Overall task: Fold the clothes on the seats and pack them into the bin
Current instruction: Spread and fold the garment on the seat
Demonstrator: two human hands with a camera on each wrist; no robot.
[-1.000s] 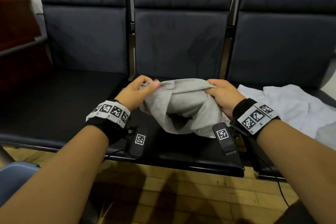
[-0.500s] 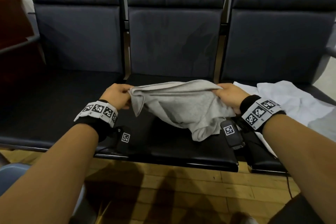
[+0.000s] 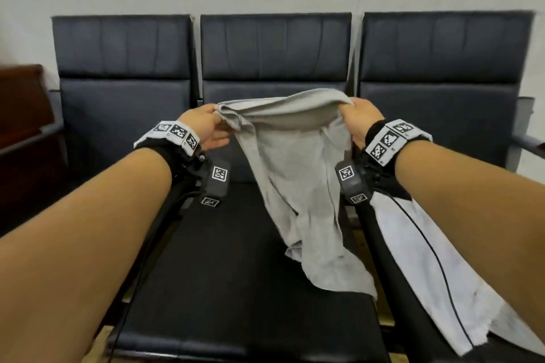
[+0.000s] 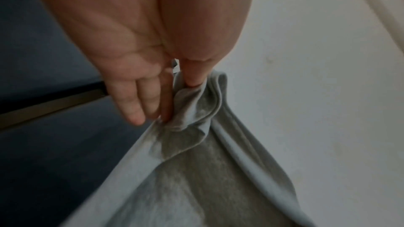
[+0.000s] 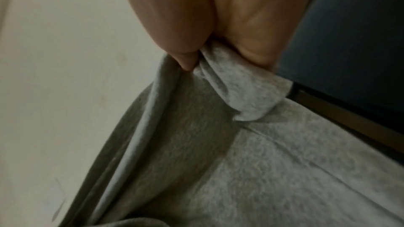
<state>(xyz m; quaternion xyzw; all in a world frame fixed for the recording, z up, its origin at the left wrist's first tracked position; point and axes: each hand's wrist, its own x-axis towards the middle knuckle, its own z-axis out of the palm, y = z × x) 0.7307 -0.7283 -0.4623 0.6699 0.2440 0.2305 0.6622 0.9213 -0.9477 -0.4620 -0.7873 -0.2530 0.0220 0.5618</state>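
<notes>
the white cloth [image 3: 418, 247] lies on the right seat, nearest. both hands pinch the grey shirt's [image 3: 298, 186] top edge, left hand [image 3: 206, 130] and right hand [image 3: 358, 121] at opposite corners, its tail touching the middle seat [image 3: 221, 274]. soft, light, floppy; hold it by the corners. the left seat offers bare room.

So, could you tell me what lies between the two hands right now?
In the head view, the gray garment spans the gap: left hand and right hand each pinch an upper corner, and it hangs onto the middle seat.
</notes>
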